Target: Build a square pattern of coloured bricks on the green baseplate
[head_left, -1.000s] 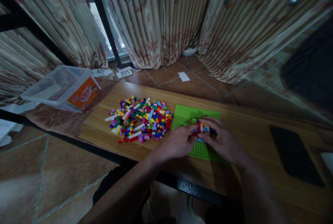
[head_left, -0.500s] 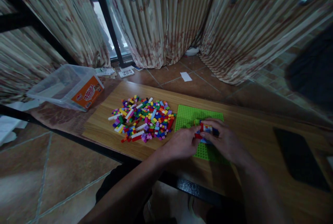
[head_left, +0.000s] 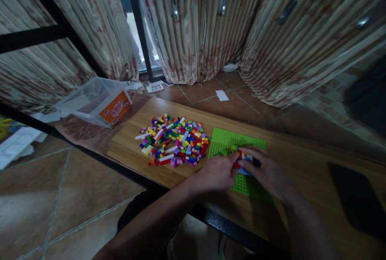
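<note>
Over a green studded baseplate (head_left: 221, 141), both of my hands close round a small multicoloured block of toy bricks (head_left: 246, 157) with red, white and blue parts. My left hand (head_left: 221, 170) pinches its left end, where red bricks show. Fingers of my right hand (head_left: 265, 167) wrap its right side and hide much of it. Whether the block is fixed to the baseplate cannot be made out. Left of the plate lies a wide pile of loose bricks (head_left: 177, 141) in many colours.
A clear plastic bin (head_left: 87, 107) with an orange label stands at the far left. On the right of the wooden board (head_left: 126, 139) lies a dark flat panel (head_left: 356, 195). Striped curtains (head_left: 193, 30) hang behind, and a white paper (head_left: 222, 95) is on the tiled floor.
The view has shifted, so everything sits farther right and a little lower in the picture. Both hands stay on the brick block, with only slight finger movement.
</note>
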### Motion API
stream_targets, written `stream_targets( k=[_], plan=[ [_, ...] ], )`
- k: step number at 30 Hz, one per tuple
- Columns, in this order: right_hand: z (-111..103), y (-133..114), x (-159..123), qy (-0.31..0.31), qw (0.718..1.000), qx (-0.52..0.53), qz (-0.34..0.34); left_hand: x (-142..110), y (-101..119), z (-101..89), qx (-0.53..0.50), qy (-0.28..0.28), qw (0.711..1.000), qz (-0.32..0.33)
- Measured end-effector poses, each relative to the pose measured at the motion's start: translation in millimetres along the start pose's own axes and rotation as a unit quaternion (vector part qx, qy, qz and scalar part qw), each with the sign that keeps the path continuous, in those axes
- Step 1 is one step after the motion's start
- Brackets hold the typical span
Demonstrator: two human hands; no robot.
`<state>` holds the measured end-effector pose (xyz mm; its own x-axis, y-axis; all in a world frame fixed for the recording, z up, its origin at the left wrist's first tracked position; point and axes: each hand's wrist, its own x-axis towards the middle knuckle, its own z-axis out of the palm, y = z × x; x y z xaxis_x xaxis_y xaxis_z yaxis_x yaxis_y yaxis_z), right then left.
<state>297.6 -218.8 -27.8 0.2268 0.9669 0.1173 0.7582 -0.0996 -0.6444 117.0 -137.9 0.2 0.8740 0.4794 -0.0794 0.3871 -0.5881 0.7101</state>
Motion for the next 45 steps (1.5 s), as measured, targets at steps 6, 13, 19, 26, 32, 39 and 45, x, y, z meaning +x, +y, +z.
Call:
stream_targets(
  k=[6,13,19,26,32,39,45],
  plan=[
    [-6.0,4.7,-6.0,0.05,0.996,0.023,0.064,-0.1,-1.5,-2.3,-0.016,0.0,1.0,-0.007],
    [-21.1,-8.3,-2.9,0.187,0.964,0.018,0.188,-0.5,-13.6,-0.6,-0.057,0.039,0.997,-0.022],
    [-19.2,-25.9,-0.6,0.228,0.947,0.033,0.226,-0.6,-25.5,-17.0,-0.09,0.141,0.985,-0.046],
    [-17.0,-30.0,-1.3,0.251,0.938,0.053,0.233,2.9,-56.3,-46.1,-0.188,0.314,0.928,-0.067],
    [-6.1,-31.4,-2.7,0.25,0.947,0.026,0.198,0.2,-79.1,-76.4,-0.294,0.457,0.834,-0.092],
    [45.2,-65.0,-1.7,0.137,0.986,0.012,-0.094,-3.2,-77.9,-84.0,-0.364,0.47,0.801,-0.078],
    [81.7,-69.0,10.5,0.051,0.987,-0.052,-0.142,-1.7,-73.8,-78.4,-0.383,0.449,0.803,-0.083]
  ],
)
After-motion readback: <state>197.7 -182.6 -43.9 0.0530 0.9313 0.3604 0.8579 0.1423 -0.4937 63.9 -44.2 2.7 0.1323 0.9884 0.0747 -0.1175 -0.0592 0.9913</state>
